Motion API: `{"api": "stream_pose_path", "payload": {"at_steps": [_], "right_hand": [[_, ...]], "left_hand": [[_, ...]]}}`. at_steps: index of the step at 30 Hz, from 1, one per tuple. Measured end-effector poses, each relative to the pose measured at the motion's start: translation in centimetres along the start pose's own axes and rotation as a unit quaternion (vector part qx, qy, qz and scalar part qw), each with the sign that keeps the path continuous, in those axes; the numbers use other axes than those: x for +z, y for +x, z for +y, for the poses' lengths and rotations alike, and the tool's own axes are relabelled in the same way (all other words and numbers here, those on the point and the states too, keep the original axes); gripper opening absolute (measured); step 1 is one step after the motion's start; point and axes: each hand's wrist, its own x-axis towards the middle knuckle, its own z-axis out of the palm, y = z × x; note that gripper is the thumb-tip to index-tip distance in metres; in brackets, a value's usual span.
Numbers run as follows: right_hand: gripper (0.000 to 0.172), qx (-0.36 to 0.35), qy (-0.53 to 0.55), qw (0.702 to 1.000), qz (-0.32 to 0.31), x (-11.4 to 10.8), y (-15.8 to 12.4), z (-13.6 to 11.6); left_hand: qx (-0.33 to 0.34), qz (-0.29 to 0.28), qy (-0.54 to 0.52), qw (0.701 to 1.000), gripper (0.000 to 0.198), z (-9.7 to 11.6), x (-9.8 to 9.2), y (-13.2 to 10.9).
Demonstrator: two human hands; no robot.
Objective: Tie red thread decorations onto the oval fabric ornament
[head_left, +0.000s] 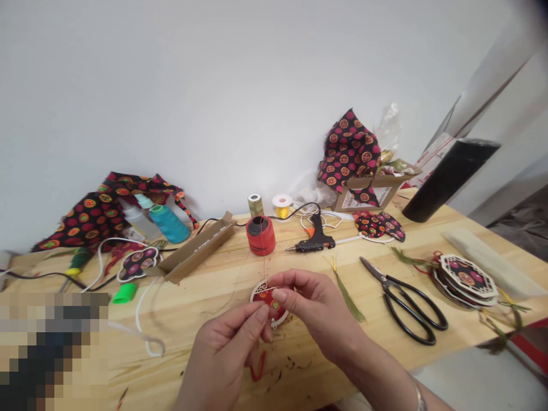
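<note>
Both my hands meet over a small round red ornament [266,298] with a white rim, held just above the wooden table [205,302]. My left hand [229,351] pinches it from below with thumb and fingers closed; a loop of red cord [258,368] hangs under that hand. My right hand [314,311] grips the ornament's top edge, fingers curled. A thin red thread runs from the ornament up to a red thread spool [261,234] behind it.
Black scissors [406,302] lie right of my hands, a green tassel [347,294] between. A glue gun [315,237], gold spools [256,204], a cardboard strip [197,248], patterned fabric [103,208], a box [372,191], stacked ornaments [464,277] and a black roll [447,180] crowd the back.
</note>
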Motion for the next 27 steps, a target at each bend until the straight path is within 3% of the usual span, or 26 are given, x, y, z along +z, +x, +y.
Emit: {"api": "stream_pose_path", "payload": {"at_steps": [6,12,17,22,27], "right_hand": [[0.021,0.043,0.020,0.997,-0.065,-0.6,0.3,0.5],[0.019,0.014,-0.006,0.999,-0.052,-0.5,0.3,0.4],[0.015,-0.019,-0.046,0.996,-0.072,-0.1,0.1,0.0],[0.021,-0.084,-0.065,0.994,-0.040,0.5,0.3,-0.2],[0.023,-0.083,0.004,0.993,-0.089,1.5,0.7,0.1]], "left_hand": [[-0.009,-0.008,0.000,1.000,0.026,0.0,0.0,-0.1],[-0.016,-0.029,0.045,0.998,0.028,0.1,0.0,-0.4],[0.038,-0.029,0.061,0.997,0.017,-0.3,-0.8,0.0],[0.107,-0.004,-0.001,0.994,0.012,-0.2,-1.0,0.1],[0.099,0.025,-0.087,0.991,0.009,0.6,-0.5,0.4]]}}
